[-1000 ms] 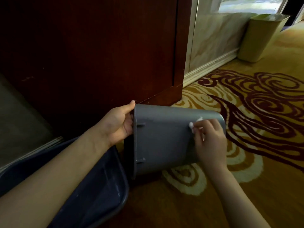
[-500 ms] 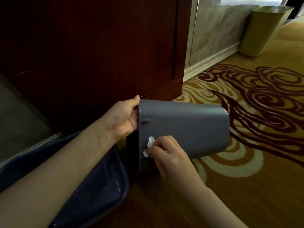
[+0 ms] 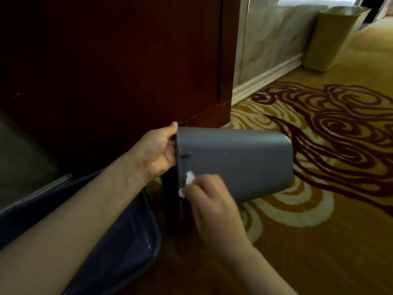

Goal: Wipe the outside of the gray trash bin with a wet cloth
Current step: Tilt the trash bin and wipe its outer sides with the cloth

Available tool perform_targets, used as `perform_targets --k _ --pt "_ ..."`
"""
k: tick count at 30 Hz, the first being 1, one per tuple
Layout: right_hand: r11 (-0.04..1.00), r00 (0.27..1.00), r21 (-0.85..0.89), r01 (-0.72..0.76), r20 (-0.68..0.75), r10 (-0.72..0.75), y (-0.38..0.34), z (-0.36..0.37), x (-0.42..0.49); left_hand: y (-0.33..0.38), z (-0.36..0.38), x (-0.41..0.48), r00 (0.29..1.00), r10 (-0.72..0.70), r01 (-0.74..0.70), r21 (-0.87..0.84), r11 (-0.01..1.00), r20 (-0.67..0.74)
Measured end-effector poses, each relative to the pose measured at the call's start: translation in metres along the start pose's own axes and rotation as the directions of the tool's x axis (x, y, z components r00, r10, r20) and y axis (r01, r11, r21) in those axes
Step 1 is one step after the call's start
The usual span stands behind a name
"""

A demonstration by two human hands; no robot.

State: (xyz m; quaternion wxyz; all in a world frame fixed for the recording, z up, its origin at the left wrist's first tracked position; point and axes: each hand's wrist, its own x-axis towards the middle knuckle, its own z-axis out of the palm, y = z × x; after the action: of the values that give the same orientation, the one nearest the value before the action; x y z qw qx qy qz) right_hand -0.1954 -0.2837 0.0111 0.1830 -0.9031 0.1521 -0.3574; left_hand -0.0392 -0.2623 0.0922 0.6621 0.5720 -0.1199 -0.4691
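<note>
The gray trash bin (image 3: 236, 160) is held on its side above the carpet, its open mouth to the left and its base to the right. My left hand (image 3: 158, 152) grips the rim at the mouth, thumb on the top edge. My right hand (image 3: 209, 201) presses a small white cloth (image 3: 188, 182) against the bin's near side just below the rim. Most of the cloth is hidden under my fingers.
A dark blue plastic tub (image 3: 119, 241) lies on the floor at lower left, under my left forearm. A dark wooden cabinet (image 3: 117, 60) stands right behind the bin. A beige bin (image 3: 331, 39) stands by the marble wall at upper right. Patterned carpet (image 3: 329, 135) spreads to the right.
My right hand with the cloth swept from the bin's base end leftward along its side to the rim end. The bin has lifted and tilted slightly; my left hand keeps its hold.
</note>
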Motion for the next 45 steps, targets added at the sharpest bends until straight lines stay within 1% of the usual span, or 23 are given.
perform_targets --k 2,4,7,9,10,11,14,16,19,20,22,25,27,28,29,30,32,35,37,39,41,43,45 --pt "1.0 0.998 0.021 -0.008 0.063 0.007 0.004 0.006 -0.006 -0.001 -0.002 -0.001 1.0 -0.006 0.006 0.019 1.0 -0.004" --pt "0.998 0.998 0.022 -0.053 0.035 0.052 0.018 0.007 -0.015 -0.001 -0.005 -0.002 1.0 -0.007 0.008 0.04 0.999 -0.004" --pt "0.978 0.971 0.022 -0.21 -0.112 0.211 0.038 0.001 -0.022 -0.001 -0.008 -0.003 1.0 -0.003 0.003 0.041 0.999 0.008" --pt "0.934 0.9 0.089 -0.346 -0.249 0.357 0.04 -0.004 -0.015 -0.002 -0.005 -0.003 1.0 0.0 0.0 0.035 0.999 0.019" --pt "0.922 0.873 0.123 -0.368 -0.297 0.388 0.036 -0.004 -0.008 -0.003 -0.003 -0.003 1.0 0.002 -0.003 0.034 0.999 0.023" --pt "0.923 0.869 0.145 -0.357 -0.312 0.385 0.027 -0.002 0.0 -0.003 -0.001 -0.002 1.0 0.005 -0.006 0.035 0.999 0.023" --pt "0.96 0.932 0.142 -0.24 -0.244 0.268 -0.006 0.012 0.02 -0.005 0.005 -0.002 0.999 0.017 -0.018 0.049 0.999 0.027" --pt "0.976 0.948 0.113 -0.187 -0.241 0.209 -0.013 0.022 0.022 -0.006 0.005 -0.002 0.999 0.019 -0.021 0.068 0.997 0.029" --pt "0.966 0.923 0.087 -0.245 -0.283 0.26 0.019 0.022 0.017 -0.008 0.002 -0.003 1.0 0.021 -0.022 0.082 0.996 0.005" --pt "0.948 0.893 0.089 -0.305 -0.319 0.318 0.037 0.019 0.015 -0.008 0.001 -0.003 1.0 0.026 -0.026 0.08 0.996 0.007" --pt "0.884 0.796 0.094 -0.458 -0.4 0.455 0.078 0.009 0.009 -0.008 -0.002 -0.004 0.999 0.035 -0.036 0.085 0.996 0.014" --pt "0.713 0.592 0.134 -0.689 -0.463 0.659 0.136 -0.011 0.003 -0.008 -0.001 -0.004 0.999 0.039 -0.041 0.106 0.994 0.018" --pt "0.605 0.477 0.176 -0.777 -0.462 0.748 0.159 -0.023 0.0 -0.007 0.001 -0.004 0.999 0.031 -0.032 0.109 0.994 0.014" --pt "0.582 0.45 0.191 -0.79 -0.465 0.763 0.162 -0.028 0.0 -0.007 0.002 -0.004 0.999 0.028 -0.03 0.106 0.994 0.018" --pt "0.589 0.45 0.198 -0.783 -0.473 0.758 0.16 -0.032 0.002 -0.007 0.002 -0.004 0.999 0.026 -0.029 0.106 0.994 0.023" --pt "0.624 0.48 0.195 -0.756 -0.482 0.733 0.151 -0.033 0.007 -0.006 0.003 -0.005 0.999 0.026 -0.028 0.108 0.994 0.024" --pt "0.753 0.621 0.173 -0.635 -0.464 0.631 0.116 -0.028 0.022 -0.005 0.003 -0.005 0.999 0.029 -0.031 0.107 0.994 0.018" --pt "0.918 0.867 0.205 -0.339 -0.311 0.39 0.045 -0.009 0.042 -0.006 0.005 -0.004 0.999 0.029 -0.03 0.091 0.995 0.013" --pt "0.965 0.946 0.196 -0.171 -0.242 0.217 0.016 0.002 0.046 -0.007 0.006 -0.005 0.999 0.021 -0.023 0.071 0.997 0.025" --pt "0.978 0.958 0.182 -0.107 -0.243 0.15 0.018 0.006 0.046 -0.009 0.003 -0.005 0.999 0.022 -0.025 0.067 0.997 0.036" --pt "0.964 0.934 0.188 -0.189 -0.268 0.235 0.042 0.001 0.04 -0.012 -0.002 -0.005 0.999 0.034 -0.036 0.076 0.996 0.034" --pt "0.925 0.868 0.167 -0.342 -0.32 0.379 0.079 -0.008 0.032 -0.015 -0.007 -0.006 0.998 0.046 -0.049 0.091 0.995 0.033" --pt "0.831 0.746 0.146 -0.537 -0.379 0.548 0.122 -0.02 0.024 -0.016 -0.009 -0.008 0.998 0.057 -0.061 0.093 0.994 0.041"
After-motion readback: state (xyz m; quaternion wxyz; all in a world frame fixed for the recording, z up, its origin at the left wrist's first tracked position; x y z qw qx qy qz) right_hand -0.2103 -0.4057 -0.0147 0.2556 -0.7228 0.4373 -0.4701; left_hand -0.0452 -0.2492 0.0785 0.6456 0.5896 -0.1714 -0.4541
